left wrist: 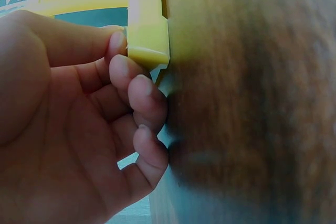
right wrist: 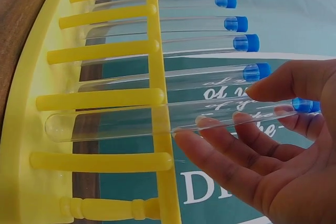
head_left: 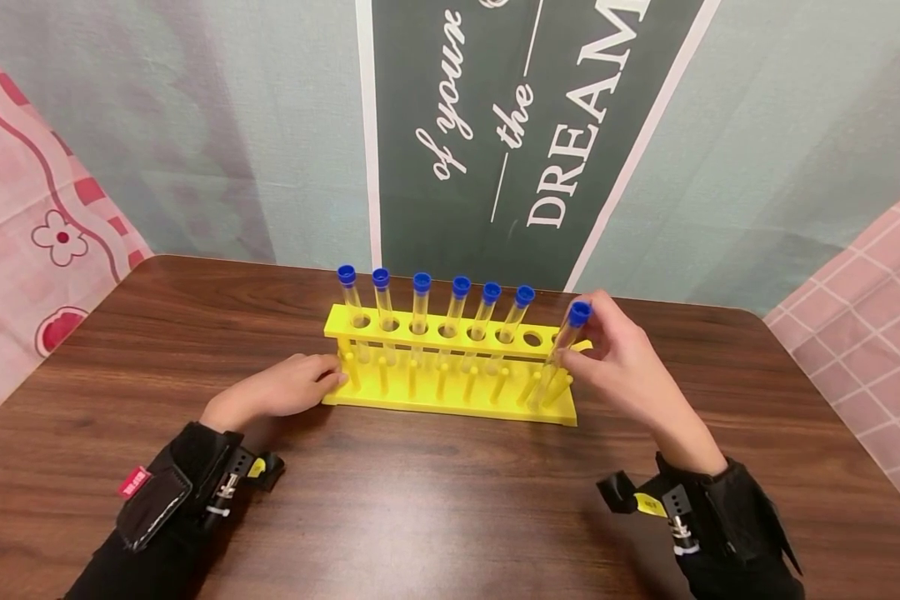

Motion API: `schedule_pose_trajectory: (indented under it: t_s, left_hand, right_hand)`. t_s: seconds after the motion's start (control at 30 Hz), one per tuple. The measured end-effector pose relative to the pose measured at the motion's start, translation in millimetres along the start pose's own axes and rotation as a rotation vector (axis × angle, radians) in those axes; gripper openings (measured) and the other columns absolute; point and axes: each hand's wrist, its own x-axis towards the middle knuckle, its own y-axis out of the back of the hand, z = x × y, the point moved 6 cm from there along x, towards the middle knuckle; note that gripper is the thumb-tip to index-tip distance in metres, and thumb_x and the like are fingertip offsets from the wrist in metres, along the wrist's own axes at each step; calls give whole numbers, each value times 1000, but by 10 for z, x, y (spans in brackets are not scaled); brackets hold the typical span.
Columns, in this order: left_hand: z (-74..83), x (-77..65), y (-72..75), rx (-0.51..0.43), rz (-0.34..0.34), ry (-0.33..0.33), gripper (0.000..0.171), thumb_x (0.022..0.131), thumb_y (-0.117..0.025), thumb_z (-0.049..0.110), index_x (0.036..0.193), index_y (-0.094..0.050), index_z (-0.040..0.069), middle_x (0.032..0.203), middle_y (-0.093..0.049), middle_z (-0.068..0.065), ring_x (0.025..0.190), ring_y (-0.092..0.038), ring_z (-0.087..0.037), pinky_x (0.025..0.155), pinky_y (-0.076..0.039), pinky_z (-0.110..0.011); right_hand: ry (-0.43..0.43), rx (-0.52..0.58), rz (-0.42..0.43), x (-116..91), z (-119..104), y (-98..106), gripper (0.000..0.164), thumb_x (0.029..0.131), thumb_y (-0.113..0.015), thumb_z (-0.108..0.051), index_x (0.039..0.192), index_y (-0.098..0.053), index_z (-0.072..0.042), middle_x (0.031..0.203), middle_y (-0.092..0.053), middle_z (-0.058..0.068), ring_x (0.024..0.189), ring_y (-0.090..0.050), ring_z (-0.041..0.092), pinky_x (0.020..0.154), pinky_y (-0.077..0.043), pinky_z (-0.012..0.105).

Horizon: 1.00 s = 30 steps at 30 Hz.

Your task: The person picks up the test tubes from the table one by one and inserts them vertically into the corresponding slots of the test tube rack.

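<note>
A yellow test tube rack [head_left: 450, 408] stands on the table, with a row of pegs along its front. Several clear test tubes with blue caps [head_left: 422, 283] stand in its holes, leaning slightly. With thumb and fingertips, my left hand [head_left: 292, 387] grips the rack's left end at the base. Near the right end, my right hand [head_left: 626, 354] pinches another blue-capped test tube [right wrist: 115, 124] between thumb and fingers. This tube slants in front of the top plate, its rounded bottom low between two pegs, close over the base. It looks transparent throughout.
The brown wooden table [head_left: 420, 508] extends around the rack. Behind it hangs a pale curtain with a dark green lettered panel [head_left: 495, 125]. Pink patterned cloths hang at left [head_left: 45, 217] and right [head_left: 870, 333]. A round hole [head_left: 532, 339] shows right of the standing tubes.
</note>
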Motion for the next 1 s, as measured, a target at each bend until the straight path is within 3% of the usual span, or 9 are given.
schedule_pose_trajectory:
  t_s: [1.0]
  left_hand:
    - [17,-6,3,-4,-7,13,18,96,-45,14,83,-51,3,64,-39,-2,55,-38,-14,55,-33,-27]
  right_hand:
    - [-5,-74,10,145,-160,89,29,80,-62,5,103,-45,1,88,-55,9,78,-58,20,67,-48,19]
